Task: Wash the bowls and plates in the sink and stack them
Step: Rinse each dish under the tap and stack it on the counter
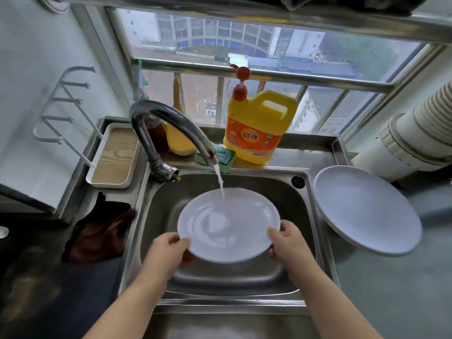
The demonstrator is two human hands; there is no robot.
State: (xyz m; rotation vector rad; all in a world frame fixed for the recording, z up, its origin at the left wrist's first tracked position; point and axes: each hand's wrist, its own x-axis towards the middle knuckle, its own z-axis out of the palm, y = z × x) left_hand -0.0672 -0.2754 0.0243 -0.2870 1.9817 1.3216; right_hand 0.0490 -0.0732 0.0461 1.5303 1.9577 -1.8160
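Round glossy white plate (228,225) under tap (171,126) water, above steel sink (303,216). Gripped at opposite rims by left hand (171,250) and right hand (287,243). Second plate (367,209) on counter.

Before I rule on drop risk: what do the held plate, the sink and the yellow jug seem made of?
Held plate: white, smooth, glossy highlights; glazed ceramic or melamine, the look cannot settle which. Sink: brushed stainless steel, grey with dull reflections. Yellow jug: opaque moulded plastic with built-in handle, orange pump and printed label.
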